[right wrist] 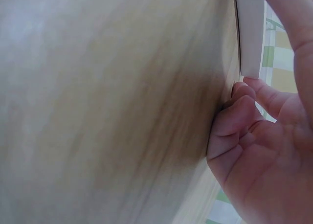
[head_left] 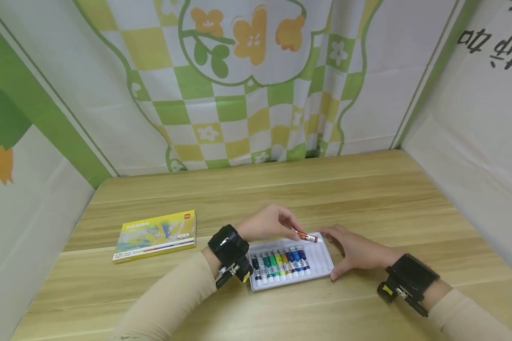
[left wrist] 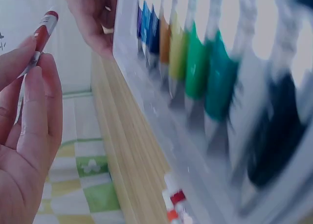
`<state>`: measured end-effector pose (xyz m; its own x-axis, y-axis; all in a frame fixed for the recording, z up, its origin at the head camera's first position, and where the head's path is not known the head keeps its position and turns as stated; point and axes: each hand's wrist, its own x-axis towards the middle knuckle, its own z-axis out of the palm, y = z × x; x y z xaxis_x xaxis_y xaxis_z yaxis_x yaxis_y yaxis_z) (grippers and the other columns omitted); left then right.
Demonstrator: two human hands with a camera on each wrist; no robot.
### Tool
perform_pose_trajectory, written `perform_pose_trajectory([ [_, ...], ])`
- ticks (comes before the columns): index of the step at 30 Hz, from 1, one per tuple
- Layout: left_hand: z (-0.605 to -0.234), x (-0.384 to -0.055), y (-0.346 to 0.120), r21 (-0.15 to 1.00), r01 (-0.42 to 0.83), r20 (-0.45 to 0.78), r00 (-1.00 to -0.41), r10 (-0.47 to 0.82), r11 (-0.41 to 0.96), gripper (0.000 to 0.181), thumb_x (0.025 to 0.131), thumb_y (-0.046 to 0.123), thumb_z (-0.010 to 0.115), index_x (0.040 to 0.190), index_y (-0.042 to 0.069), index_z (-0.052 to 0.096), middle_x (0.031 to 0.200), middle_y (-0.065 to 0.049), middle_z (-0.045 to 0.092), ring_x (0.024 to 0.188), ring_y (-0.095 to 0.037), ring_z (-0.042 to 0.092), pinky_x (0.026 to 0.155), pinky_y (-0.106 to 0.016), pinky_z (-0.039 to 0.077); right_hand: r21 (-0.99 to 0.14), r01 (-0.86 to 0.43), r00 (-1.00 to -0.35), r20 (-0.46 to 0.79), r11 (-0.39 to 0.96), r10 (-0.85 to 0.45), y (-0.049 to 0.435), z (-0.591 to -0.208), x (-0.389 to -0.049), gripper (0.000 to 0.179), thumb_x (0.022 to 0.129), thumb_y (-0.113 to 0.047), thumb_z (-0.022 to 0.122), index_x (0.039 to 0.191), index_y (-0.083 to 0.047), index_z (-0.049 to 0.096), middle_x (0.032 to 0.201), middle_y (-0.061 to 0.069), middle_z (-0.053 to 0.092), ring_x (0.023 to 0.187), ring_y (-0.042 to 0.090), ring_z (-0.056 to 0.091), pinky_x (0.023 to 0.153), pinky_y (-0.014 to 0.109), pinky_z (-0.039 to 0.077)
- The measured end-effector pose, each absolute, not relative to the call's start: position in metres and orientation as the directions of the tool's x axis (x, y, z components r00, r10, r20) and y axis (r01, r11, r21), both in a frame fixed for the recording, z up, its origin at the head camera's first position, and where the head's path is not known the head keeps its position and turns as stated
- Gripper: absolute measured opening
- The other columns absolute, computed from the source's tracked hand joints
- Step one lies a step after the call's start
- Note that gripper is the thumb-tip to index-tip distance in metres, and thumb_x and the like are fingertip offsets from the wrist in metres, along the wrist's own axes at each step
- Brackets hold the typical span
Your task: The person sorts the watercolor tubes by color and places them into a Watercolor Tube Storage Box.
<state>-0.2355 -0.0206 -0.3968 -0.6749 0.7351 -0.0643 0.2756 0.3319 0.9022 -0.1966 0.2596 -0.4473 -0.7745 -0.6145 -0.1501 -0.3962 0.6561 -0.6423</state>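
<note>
My left hand (head_left: 273, 222) pinches a reddish-brown paint tube (head_left: 309, 237) between thumb and fingertips, over the far right part of a white plastic tray (head_left: 323, 263). In the left wrist view the tube (left wrist: 44, 32) slants up out of the fingers. A row of paint tubes (head_left: 279, 266) lies in the tray, from dark green and greens through yellow and ochre to blues and violet; the slots at its right end hold no tubes. My right hand (head_left: 360, 248) grips the tray's right end, thumb at the near corner and fingers at the far corner.
A yellow paint box (head_left: 155, 235) lies on the wooden table (head_left: 222, 189) at the left. Red and orange tubes (left wrist: 175, 199) lie beyond the tray in the left wrist view. A checked curtain (head_left: 247, 109) hangs behind the table, with pale fabric walls at both sides.
</note>
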Motion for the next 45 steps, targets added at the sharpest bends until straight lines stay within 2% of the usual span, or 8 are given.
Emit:
perform_pose_trajectory([
  [10, -0.400, -0.231, -0.016, 0.958, 0.124, -0.104, -0.689, 0.717, 0.258, 0.017, 0.092, 0.005, 0.076, 0.107, -0.004, 0.075, 0.096, -0.007, 0.077, 0.093, -0.015, 0.071, 0.090, -0.028, 0.054, -0.646, -0.387, -0.776, -0.157, 0.658, -0.611, 0.256, -0.444, -0.197, 0.111, 0.067, -0.040, 0.095, 0.150, 0.008, 0.038, 0.133, 0.019, 0.051, 0.122, 0.036, 0.052, 0.106, 0.057, 0.043],
  [14, -0.405, -0.231, -0.014, 0.971, 0.034, -0.142, -0.713, 0.686, 0.235, 0.025, 0.095, 0.007, 0.070, 0.116, -0.005, 0.072, 0.103, -0.012, 0.076, 0.098, -0.016, 0.070, 0.094, -0.030, 0.054, -0.654, -0.378, -0.776, -0.162, 0.656, -0.609, 0.256, -0.443, -0.198, 0.110, 0.067, -0.038, 0.095, 0.150, 0.008, 0.038, 0.135, 0.020, 0.050, 0.123, 0.037, 0.051, 0.106, 0.056, 0.043],
  [20, -0.411, -0.224, -0.002, 0.981, -0.105, -0.183, -0.777, 0.602, 0.162, 0.028, 0.096, 0.000, 0.067, 0.121, -0.012, 0.067, 0.112, -0.022, 0.071, 0.091, -0.013, 0.068, 0.093, -0.031, 0.055, -0.658, -0.379, -0.773, -0.161, 0.651, -0.613, 0.256, -0.443, -0.198, 0.109, 0.068, -0.037, 0.096, 0.149, 0.007, 0.038, 0.135, 0.020, 0.050, 0.123, 0.037, 0.051, 0.105, 0.056, 0.044],
  [24, -0.415, -0.218, 0.009, 0.977, -0.183, -0.215, -0.823, 0.526, 0.114, 0.030, 0.093, -0.006, 0.067, 0.121, -0.015, 0.064, 0.101, -0.015, 0.069, 0.084, -0.013, 0.066, 0.088, -0.031, 0.058, -0.662, -0.386, -0.771, -0.151, 0.643, -0.618, 0.256, -0.443, -0.198, 0.109, 0.068, -0.037, 0.096, 0.149, 0.008, 0.038, 0.133, 0.019, 0.050, 0.122, 0.036, 0.051, 0.105, 0.056, 0.043],
  [28, -0.422, -0.213, 0.017, 0.965, -0.237, -0.261, -0.837, 0.481, 0.111, 0.029, 0.090, -0.010, 0.068, 0.117, -0.014, 0.060, 0.088, -0.006, 0.062, 0.078, -0.013, 0.064, 0.083, -0.032, 0.059, -0.667, -0.383, -0.770, -0.152, 0.639, -0.620, 0.257, -0.444, -0.198, 0.108, 0.068, -0.037, 0.096, 0.149, 0.008, 0.038, 0.133, 0.018, 0.050, 0.122, 0.035, 0.051, 0.105, 0.056, 0.043],
  [33, -0.430, -0.208, 0.022, 0.959, -0.245, -0.283, -0.837, 0.468, 0.141, 0.022, 0.090, -0.009, 0.070, 0.111, -0.011, 0.062, 0.085, -0.005, 0.060, 0.076, -0.013, 0.064, 0.081, -0.032, 0.060, -0.668, -0.388, -0.771, -0.143, 0.635, -0.621, 0.259, -0.444, -0.198, 0.109, 0.068, -0.037, 0.096, 0.149, 0.008, 0.038, 0.131, 0.018, 0.051, 0.122, 0.037, 0.051, 0.105, 0.056, 0.044],
  [45, -0.436, -0.208, 0.027, 0.960, -0.217, -0.275, -0.849, 0.450, 0.177, 0.018, 0.090, -0.005, 0.073, 0.106, -0.009, 0.065, 0.084, -0.005, 0.062, 0.076, -0.013, 0.066, 0.079, -0.031, 0.060, -0.674, -0.388, -0.768, -0.141, 0.629, -0.625, 0.260, -0.443, -0.195, 0.109, 0.068, -0.037, 0.095, 0.149, 0.009, 0.038, 0.131, 0.019, 0.051, 0.122, 0.039, 0.051, 0.104, 0.057, 0.044],
])
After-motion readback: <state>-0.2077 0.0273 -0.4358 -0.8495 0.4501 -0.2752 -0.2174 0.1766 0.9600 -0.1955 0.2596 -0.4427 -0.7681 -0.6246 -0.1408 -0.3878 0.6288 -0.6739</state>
